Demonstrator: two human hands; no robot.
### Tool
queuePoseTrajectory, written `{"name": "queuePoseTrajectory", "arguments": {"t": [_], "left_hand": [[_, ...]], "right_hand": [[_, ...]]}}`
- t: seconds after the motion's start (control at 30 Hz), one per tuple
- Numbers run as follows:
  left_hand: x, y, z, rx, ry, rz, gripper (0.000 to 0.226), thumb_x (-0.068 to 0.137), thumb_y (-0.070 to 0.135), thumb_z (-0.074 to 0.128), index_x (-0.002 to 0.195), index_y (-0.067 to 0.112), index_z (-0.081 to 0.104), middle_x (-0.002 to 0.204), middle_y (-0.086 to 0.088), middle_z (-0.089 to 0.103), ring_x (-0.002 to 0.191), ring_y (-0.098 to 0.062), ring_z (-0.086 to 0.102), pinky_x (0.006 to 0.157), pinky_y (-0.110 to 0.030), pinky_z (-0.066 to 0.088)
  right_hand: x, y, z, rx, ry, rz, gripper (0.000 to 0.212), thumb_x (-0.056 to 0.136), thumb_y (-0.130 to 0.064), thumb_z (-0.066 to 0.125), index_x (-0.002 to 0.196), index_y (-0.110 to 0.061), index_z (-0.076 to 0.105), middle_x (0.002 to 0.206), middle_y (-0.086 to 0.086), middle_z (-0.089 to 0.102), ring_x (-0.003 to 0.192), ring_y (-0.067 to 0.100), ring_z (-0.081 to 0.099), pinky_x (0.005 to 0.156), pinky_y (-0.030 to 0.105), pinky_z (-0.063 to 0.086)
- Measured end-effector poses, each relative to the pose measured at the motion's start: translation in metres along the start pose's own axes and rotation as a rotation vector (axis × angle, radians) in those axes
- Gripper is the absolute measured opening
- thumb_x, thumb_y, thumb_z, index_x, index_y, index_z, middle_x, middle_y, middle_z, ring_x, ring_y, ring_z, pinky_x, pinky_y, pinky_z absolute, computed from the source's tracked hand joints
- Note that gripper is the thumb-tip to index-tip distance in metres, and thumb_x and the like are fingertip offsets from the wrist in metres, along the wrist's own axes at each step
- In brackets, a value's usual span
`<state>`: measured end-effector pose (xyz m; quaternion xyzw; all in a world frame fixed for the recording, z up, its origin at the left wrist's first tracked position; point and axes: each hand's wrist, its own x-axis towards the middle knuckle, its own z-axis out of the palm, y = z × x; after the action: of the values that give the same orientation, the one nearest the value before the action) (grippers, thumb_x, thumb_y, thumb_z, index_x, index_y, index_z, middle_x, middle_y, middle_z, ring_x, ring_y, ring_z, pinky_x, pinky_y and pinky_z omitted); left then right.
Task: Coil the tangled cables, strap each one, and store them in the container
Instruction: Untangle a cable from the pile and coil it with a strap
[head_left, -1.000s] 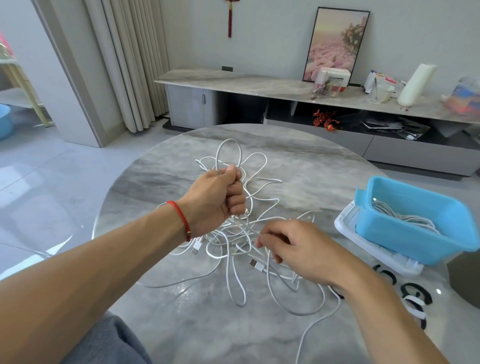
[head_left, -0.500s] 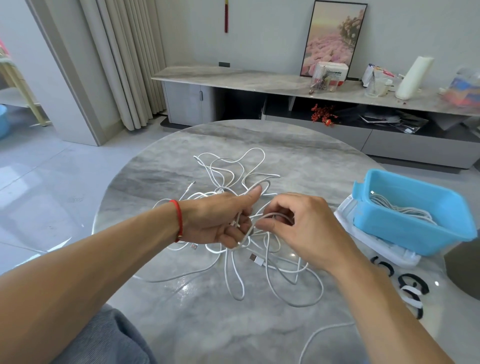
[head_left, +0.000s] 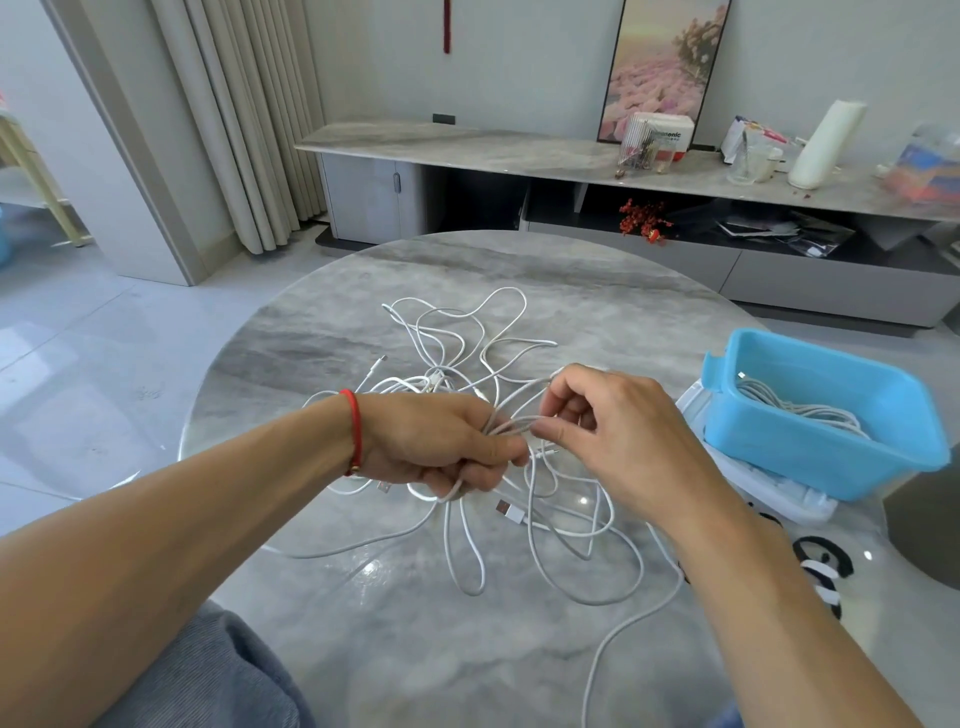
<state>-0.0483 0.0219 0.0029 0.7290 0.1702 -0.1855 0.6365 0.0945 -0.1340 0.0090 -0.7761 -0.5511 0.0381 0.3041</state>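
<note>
While both hands pinch it, the cable runs left-right.

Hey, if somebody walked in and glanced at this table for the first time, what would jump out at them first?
Probably the sprawl of tangled white cables across the middle of the round marble table, with the left hand and right hand pinching loops together just above it. Next, the bright blue container at the table's right edge, already holding coiled white cable, with black straps lying in front of it.

"Panasonic", partly hidden, on the white box on the sideboard.
</note>
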Motion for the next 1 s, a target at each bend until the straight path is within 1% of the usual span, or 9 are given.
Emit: {"name": "queuePoseTrajectory", "arguments": {"t": [0.1, 0.2, 0.4, 0.47, 0.57, 0.7, 0.77, 0.87, 1.0], "left_hand": [[-0.002, -0.004, -0.007, -0.045, 0.039, 0.007, 0.021, 0.107, 0.031, 0.042, 0.099, 0.015, 0.053, 0.061, -0.001, 0.027, 0.056, -0.014, 0.02, 0.051, -0.027, 0.012], [-0.005, -0.008, -0.013, -0.038, 0.049, 0.049, 0.025, 0.108, 0.035, 0.038, 0.102, 0.015, 0.052, 0.062, 0.0, 0.028, 0.055, -0.011, 0.023, 0.048, -0.021, 0.019], [0.0, -0.007, -0.014, -0.099, 0.134, 0.159, 0.029, 0.108, 0.037, 0.037, 0.104, 0.017, 0.058, 0.064, 0.002, 0.033, 0.06, -0.015, 0.021, 0.048, -0.02, 0.022], [0.003, -0.005, -0.012, -0.132, 0.155, 0.199, 0.03, 0.108, 0.036, 0.036, 0.107, 0.017, 0.059, 0.064, 0.002, 0.035, 0.061, -0.016, 0.018, 0.05, -0.022, 0.02], [0.008, -0.003, -0.008, -0.149, 0.191, 0.221, 0.032, 0.107, 0.034, 0.038, 0.117, 0.019, 0.065, 0.066, 0.001, 0.035, 0.063, -0.018, 0.015, 0.051, -0.024, 0.018], [0.01, -0.004, -0.002, -0.133, 0.121, 0.201, 0.037, 0.104, 0.037, 0.043, 0.111, 0.002, 0.054, 0.064, 0.002, 0.035, 0.061, -0.017, 0.014, 0.052, -0.028, 0.013], [0.01, -0.003, 0.002, -0.136, 0.049, 0.209, 0.027, 0.103, 0.037, 0.045, 0.102, 0.01, 0.048, 0.063, 0.003, 0.033, 0.057, -0.012, 0.019, 0.051, -0.026, 0.013], [0.009, -0.001, 0.005, -0.123, -0.003, 0.199, 0.041, 0.102, 0.038, 0.045, 0.12, 0.003, 0.054, 0.065, 0.001, 0.027, 0.057, -0.011, 0.02, 0.052, -0.027, 0.013], [0.007, 0.002, 0.007, -0.131, -0.055, 0.238, 0.039, 0.105, 0.036, 0.04, 0.137, 0.019, 0.055, 0.067, 0.0, 0.021, 0.057, -0.013, 0.016, 0.054, -0.03, 0.011]], "right_hand": [[-0.002, 0.009, -0.01, -0.152, -0.056, 0.022, 0.012, 0.09, -0.038, 0.076, 0.093, -0.032, 0.066, 0.081, -0.016, 0.06, 0.085, 0.002, 0.05, 0.076, 0.035, 0.049], [-0.002, 0.017, -0.019, -0.137, -0.061, 0.036, 0.007, 0.091, -0.034, 0.077, 0.09, -0.029, 0.072, 0.083, -0.013, 0.065, 0.084, 0.007, 0.057, 0.078, 0.036, 0.051], [0.001, 0.006, -0.01, 0.364, 0.109, 0.157, 0.008, 0.088, -0.022, 0.082, 0.081, -0.024, 0.079, 0.063, -0.003, 0.072, 0.059, 0.014, 0.069, 0.064, 0.027, 0.058], [0.001, -0.001, -0.003, 0.587, 0.152, 0.263, 0.008, 0.089, -0.015, 0.081, 0.082, -0.02, 0.08, 0.065, 0.005, 0.074, 0.06, 0.022, 0.073, 0.062, 0.034, 0.062], [0.003, -0.01, 0.003, 0.894, 0.192, 0.422, 0.003, 0.087, -0.011, 0.081, 0.087, -0.013, 0.079, 0.072, 0.009, 0.077, 0.062, 0.019, 0.074, 0.06, 0.028, 0.06], [0.004, -0.017, 0.007, 0.999, 0.205, 0.442, 0.002, 0.088, -0.013, 0.08, 0.088, -0.011, 0.079, 0.075, 0.011, 0.077, 0.065, 0.017, 0.073, 0.063, 0.025, 0.061], [0.003, -0.019, 0.008, 1.043, 0.2, 0.456, 0.005, 0.088, -0.014, 0.08, 0.09, -0.009, 0.078, 0.076, 0.009, 0.077, 0.065, 0.015, 0.072, 0.059, 0.022, 0.058], [0.003, -0.02, 0.01, 1.139, 0.203, 0.477, 0.01, 0.086, -0.011, 0.08, 0.094, -0.004, 0.078, 0.074, 0.006, 0.075, 0.065, 0.012, 0.071, 0.059, 0.02, 0.057], [0.004, -0.02, 0.007, 1.268, 0.126, 0.476, 0.022, 0.073, -0.02, 0.084, 0.092, -0.01, 0.079, 0.083, 0.002, 0.073, 0.068, 0.013, 0.072, 0.069, 0.022, 0.06]]}}
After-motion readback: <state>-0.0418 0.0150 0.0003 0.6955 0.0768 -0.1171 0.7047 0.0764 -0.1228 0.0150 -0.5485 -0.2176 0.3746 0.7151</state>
